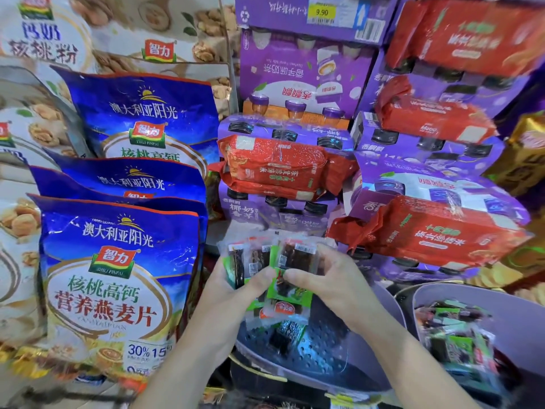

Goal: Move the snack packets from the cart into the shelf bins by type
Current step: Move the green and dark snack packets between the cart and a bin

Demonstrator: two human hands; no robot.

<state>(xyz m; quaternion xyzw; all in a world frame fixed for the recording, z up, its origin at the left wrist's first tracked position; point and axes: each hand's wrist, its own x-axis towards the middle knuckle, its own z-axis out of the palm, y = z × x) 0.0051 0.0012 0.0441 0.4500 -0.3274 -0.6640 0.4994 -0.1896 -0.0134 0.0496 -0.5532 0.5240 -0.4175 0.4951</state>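
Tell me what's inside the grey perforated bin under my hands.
Inside the grey perforated bin lies a dark green-edged snack packet on mostly bare holed floor. Both hands and their bunch of packets cover its far end, so anything there is hidden.

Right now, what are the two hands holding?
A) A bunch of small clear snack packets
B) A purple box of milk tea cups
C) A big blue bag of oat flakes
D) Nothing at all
A: the left hand and right hand together grip a bunch of small snack packets, clear with green and red edges and dark contents, above a perforated lilac bin; the blue bags stand untouched to the left.
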